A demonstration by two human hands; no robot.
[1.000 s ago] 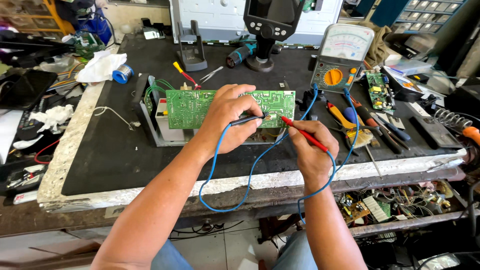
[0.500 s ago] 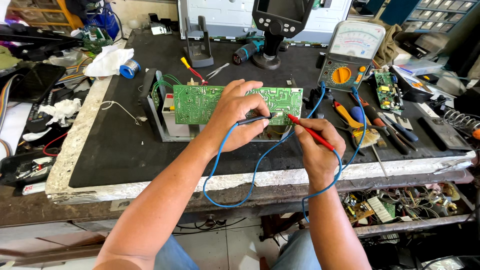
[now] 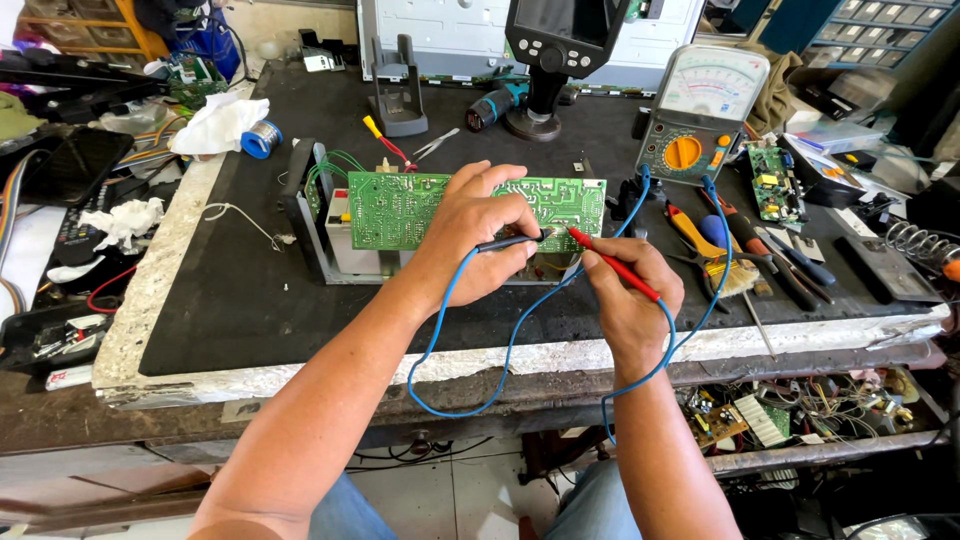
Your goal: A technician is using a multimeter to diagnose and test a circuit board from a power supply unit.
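Observation:
A green circuit board (image 3: 400, 208) stands on edge on the black bench mat, mounted on a grey metal chassis (image 3: 310, 225). My left hand (image 3: 475, 235) rests against the board's middle and pinches a black test probe (image 3: 510, 242) whose tip touches the board. My right hand (image 3: 630, 300) holds a red test probe (image 3: 612, 264) like a pen, its tip on the board's lower right part. Blue leads (image 3: 470, 345) loop off the bench edge and run up to an analogue multimeter (image 3: 700, 115) at the back right.
A digital microscope on a stand (image 3: 560, 45) and a black holder (image 3: 398, 95) stand at the back. Pliers, screwdrivers and a brush (image 3: 735, 245) lie right of the board, beside a small green board (image 3: 772, 185). Solder reel (image 3: 262, 138) and crumpled tissue (image 3: 215, 125) sit left.
The view has shifted slightly, so the bench sits a little higher and to the right in the frame. Both hands keep their probes on the board in the same spots.

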